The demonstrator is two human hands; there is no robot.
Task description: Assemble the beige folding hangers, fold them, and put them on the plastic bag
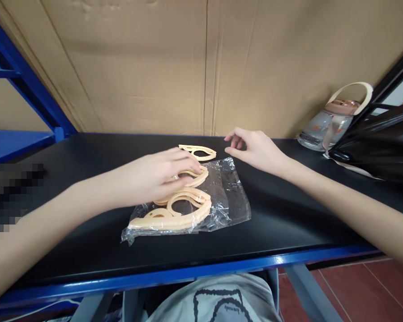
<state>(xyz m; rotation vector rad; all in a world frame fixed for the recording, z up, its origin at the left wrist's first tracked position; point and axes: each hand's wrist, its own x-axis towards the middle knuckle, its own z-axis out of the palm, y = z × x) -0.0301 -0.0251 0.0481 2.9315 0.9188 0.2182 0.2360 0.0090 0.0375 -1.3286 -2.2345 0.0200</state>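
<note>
A clear plastic bag [226, 197] lies on the black tabletop [289, 214] with several peach-coloured plastic handle pieces [177, 214] stacked in and on it. My left hand [157, 176] rests on top of the stack, fingers curled over one handle piece [198, 176]. A single handle piece [199, 152] lies loose just beyond the bag. My right hand [253, 150] hovers to the right of that loose piece, fingers loosely bent and apart, holding nothing.
A glass jug [325, 125] with a peach lid and handle stands at the back right, beside a black plastic bag [379, 143]. Cardboard [201, 62] lines the back. A blue shelf frame [23, 80] rises at the left. The table's blue front edge [188, 273] is near my lap.
</note>
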